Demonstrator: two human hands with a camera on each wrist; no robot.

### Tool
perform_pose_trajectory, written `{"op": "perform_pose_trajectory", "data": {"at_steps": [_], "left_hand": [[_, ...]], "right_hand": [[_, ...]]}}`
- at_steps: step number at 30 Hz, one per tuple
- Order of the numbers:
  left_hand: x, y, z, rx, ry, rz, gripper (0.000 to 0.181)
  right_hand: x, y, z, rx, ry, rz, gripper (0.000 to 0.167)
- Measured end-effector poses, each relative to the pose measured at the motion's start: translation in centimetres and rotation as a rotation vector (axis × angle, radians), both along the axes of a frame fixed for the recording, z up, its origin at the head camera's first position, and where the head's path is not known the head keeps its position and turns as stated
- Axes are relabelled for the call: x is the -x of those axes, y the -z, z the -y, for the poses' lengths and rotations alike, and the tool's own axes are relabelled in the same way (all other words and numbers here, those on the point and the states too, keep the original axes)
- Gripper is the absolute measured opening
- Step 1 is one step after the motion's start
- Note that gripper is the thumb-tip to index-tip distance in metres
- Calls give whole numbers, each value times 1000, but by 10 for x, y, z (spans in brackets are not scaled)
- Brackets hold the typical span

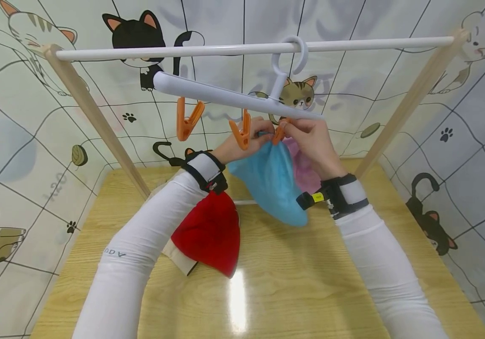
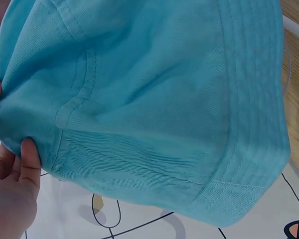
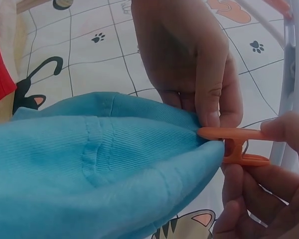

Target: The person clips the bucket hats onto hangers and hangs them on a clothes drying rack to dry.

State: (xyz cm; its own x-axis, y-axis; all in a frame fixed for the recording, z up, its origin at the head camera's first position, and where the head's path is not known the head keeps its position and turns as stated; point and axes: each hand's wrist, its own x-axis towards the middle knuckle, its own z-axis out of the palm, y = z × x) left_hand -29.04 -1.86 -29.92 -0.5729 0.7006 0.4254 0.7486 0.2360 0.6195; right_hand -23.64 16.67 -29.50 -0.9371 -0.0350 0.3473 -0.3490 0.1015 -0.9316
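A light-blue bucket hat (image 1: 272, 183) hangs crown-up beneath the white hanger (image 1: 225, 96). My left hand (image 1: 254, 133) pinches the top of its crown, thumb on the fabric in the left wrist view. My right hand (image 1: 312, 143) pinches an orange clothespin (image 3: 234, 134) by its handles, thumb on one side and fingers on the other. In the right wrist view the clothespin's tip meets the gathered crown beside my left fingertips. Behind the blue hat shows a pink cloth item (image 1: 303, 165), partly hidden by my right hand.
Two more orange clothespins (image 1: 188, 120) hang along the hanger's left part. The hanger hooks over a white rod (image 1: 191, 50) on wooden posts (image 1: 94, 120). A red hat (image 1: 212, 230) lies over a beige cloth item (image 1: 179, 258) on the wooden table (image 1: 293, 282).
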Motion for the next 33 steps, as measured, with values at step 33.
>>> {"op": "perform_pose_trajectory", "data": {"at_steps": [33], "left_hand": [[4, 11, 1, 183, -52, -50, 35]], "right_hand": [[-12, 3, -10, -109, 39, 58, 31]]}}
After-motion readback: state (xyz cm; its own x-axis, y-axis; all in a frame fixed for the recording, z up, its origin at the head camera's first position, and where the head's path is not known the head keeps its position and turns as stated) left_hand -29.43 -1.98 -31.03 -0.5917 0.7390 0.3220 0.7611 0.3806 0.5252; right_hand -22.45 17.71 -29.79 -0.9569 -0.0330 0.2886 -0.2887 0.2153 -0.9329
